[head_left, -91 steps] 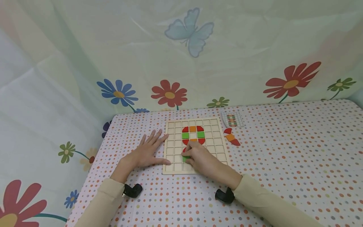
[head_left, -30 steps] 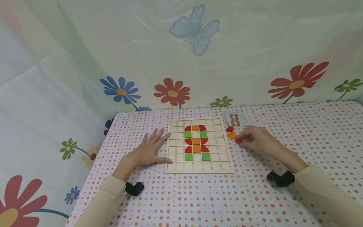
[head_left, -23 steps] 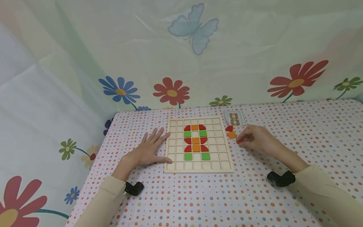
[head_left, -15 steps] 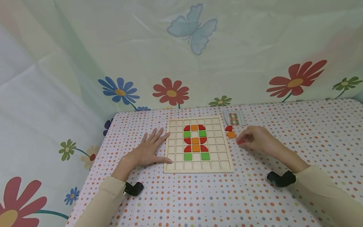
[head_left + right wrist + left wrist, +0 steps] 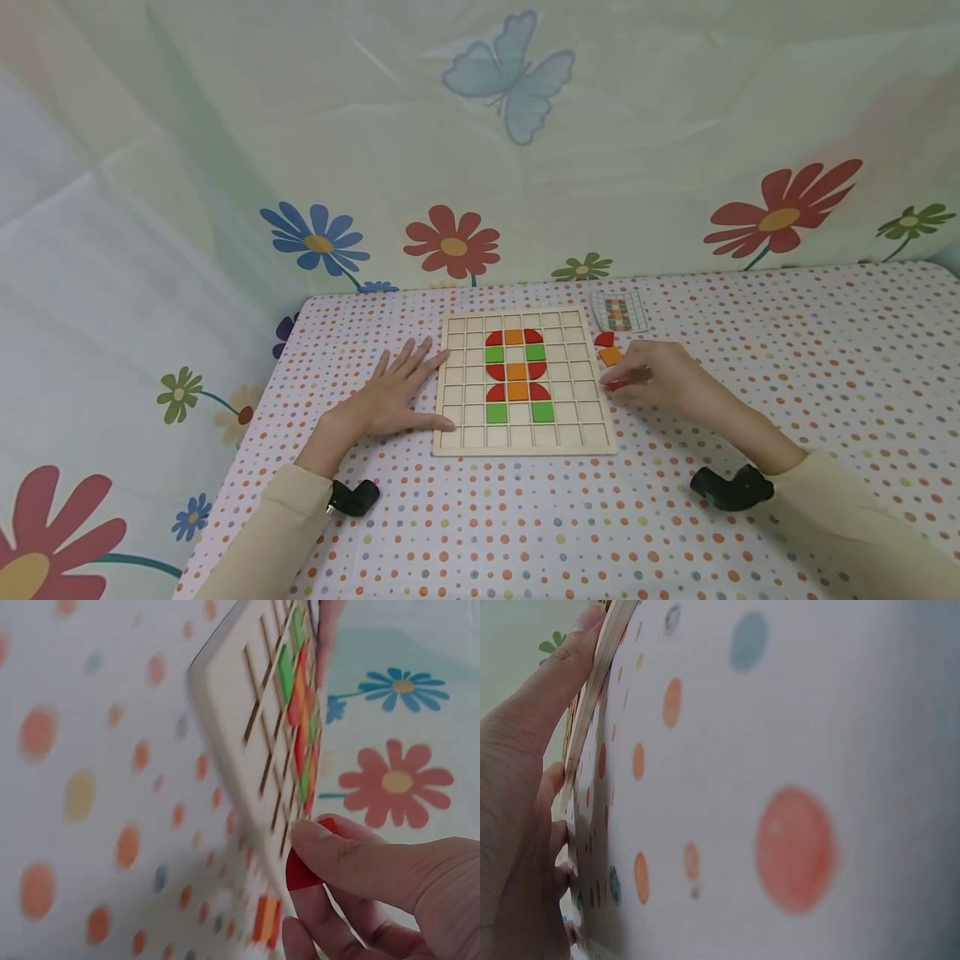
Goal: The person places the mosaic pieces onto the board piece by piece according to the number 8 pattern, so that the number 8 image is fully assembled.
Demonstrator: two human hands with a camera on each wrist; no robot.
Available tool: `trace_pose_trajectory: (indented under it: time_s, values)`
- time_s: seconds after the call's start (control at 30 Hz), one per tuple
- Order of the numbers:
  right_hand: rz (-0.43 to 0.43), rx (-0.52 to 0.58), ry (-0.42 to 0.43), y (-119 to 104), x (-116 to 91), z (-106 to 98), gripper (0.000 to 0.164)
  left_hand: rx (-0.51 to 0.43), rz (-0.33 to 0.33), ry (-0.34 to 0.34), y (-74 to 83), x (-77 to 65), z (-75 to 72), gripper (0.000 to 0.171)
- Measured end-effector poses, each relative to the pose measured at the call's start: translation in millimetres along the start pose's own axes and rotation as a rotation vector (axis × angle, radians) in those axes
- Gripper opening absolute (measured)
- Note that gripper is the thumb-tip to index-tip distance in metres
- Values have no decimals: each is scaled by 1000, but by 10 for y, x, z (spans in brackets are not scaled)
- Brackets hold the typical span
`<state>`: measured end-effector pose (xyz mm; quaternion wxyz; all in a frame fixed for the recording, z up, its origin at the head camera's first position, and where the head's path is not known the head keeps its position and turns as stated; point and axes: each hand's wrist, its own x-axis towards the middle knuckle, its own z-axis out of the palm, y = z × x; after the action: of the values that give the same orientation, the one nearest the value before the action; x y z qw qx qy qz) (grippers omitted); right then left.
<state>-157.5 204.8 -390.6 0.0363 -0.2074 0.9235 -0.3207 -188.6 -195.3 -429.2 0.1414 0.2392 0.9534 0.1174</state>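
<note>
A light wooden grid board point(image 5: 577, 425) lies on the table, with red quarter-round, orange square and green square tiles set in its middle columns. My left hand point(image 5: 390, 400) is spread flat at the board's left side, its thumb on the edge; the left wrist view shows this thumb point(image 5: 555, 682) against the rim. Just off the board's right edge, my right hand point(image 5: 663, 379) pinches a red quarter-round tile point(image 5: 304, 871) between thumb and fingers. Beside it on the cloth lie an orange square tile point(image 5: 611, 356) and another red quarter-round tile point(image 5: 604, 339).
A small pattern card point(image 5: 619, 312) showing a coloured grid design lies beyond the loose tiles. The table wears a dotted cloth point(image 5: 480, 525), and a flowered curtain point(image 5: 637, 167) hangs behind it. A black camera point(image 5: 731, 487) sits at my right wrist.
My right hand left the board, where a second green tile now shows, and picked up a red quarter-round tile from the cloth. It has since moved left toward the board. My left hand stays put.
</note>
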Motion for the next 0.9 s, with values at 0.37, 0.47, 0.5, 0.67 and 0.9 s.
trace_pose_trajectory:
  time_s: [0.37, 0.47, 0.5, 0.67, 0.9]
  values:
    - [-130, 118, -30, -472, 181, 232, 14, -16, -2, 5, -1, -9, -1, 112]
    - [-160, 169, -63, -539, 228, 347, 12, -18, -1, 5, -5, -8, 4, 112]
    - [-172, 184, -72, -558, 244, 383, 12, -18, -2, 5, -7, -9, 5, 112]
    - [-196, 225, -107, -631, 316, 552, 11, -19, 0, 3, -9, -7, 0, 112]
    - [-189, 308, -186, -716, 391, 717, 8, -25, -1, -5, 0, -11, -11, 111]
